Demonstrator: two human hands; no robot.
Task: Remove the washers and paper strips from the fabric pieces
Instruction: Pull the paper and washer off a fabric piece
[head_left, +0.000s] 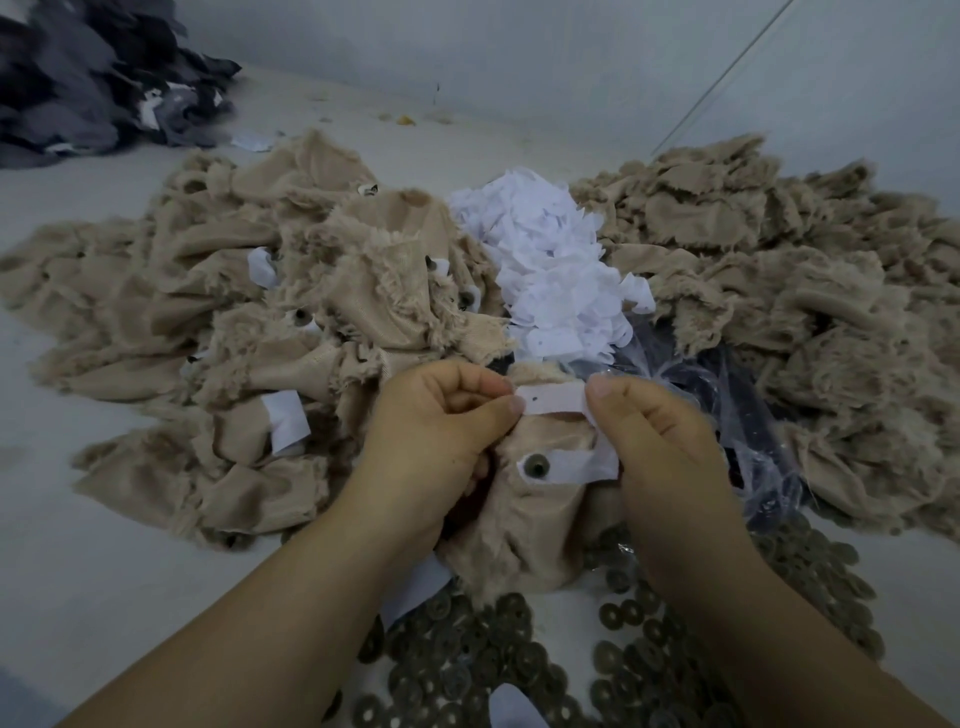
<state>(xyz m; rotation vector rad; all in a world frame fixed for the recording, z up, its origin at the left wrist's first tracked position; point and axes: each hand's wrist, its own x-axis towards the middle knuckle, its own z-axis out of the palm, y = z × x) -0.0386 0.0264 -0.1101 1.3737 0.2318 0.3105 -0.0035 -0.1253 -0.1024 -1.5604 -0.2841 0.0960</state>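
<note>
I hold a beige furry fabric piece (524, 525) between both hands at the centre. My left hand (436, 431) pinches the left end of a white paper strip (553, 399) at the top of the piece. My right hand (660, 441) pinches its right end, where the strip folds down. The lower part of the strip (576, 464) lies across the fabric under a bronze washer (536, 465).
A pile of beige pieces (270, 312) with washers and strips lies to the left, another beige pile (769, 291) to the right. White paper strips (550, 265) are heaped in the middle. Loose washers (493, 660) cover the floor near me. Clear plastic (727, 395) and dark grey fabric (88, 78) lie beyond.
</note>
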